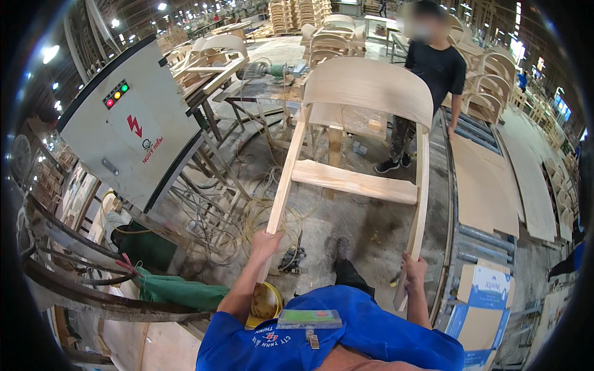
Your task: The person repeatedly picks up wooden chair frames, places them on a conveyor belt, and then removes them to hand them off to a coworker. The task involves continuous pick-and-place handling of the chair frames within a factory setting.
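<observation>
A pale wooden chair frame (356, 180) is held out in front of me, with a wide curved backrest at its far end and a crossbar between its two long legs. My left hand (266, 242) is closed round the left leg near its lower end. Round the right leg, also low down, my right hand (413, 271) is wrapped. Both leg ends point back toward my body. Below my left forearm sits a yellow bucket (266, 303), partly hidden by my blue shirt.
On the left stands a grey electrical cabinet (133, 123) above tangled hoses. A roller conveyor (486, 247) carrying brown board (486, 182) runs along the right, with cardboard boxes (486, 297) nearer me. A person in black (436, 71) stands beyond the chair frame, one hand at the conveyor.
</observation>
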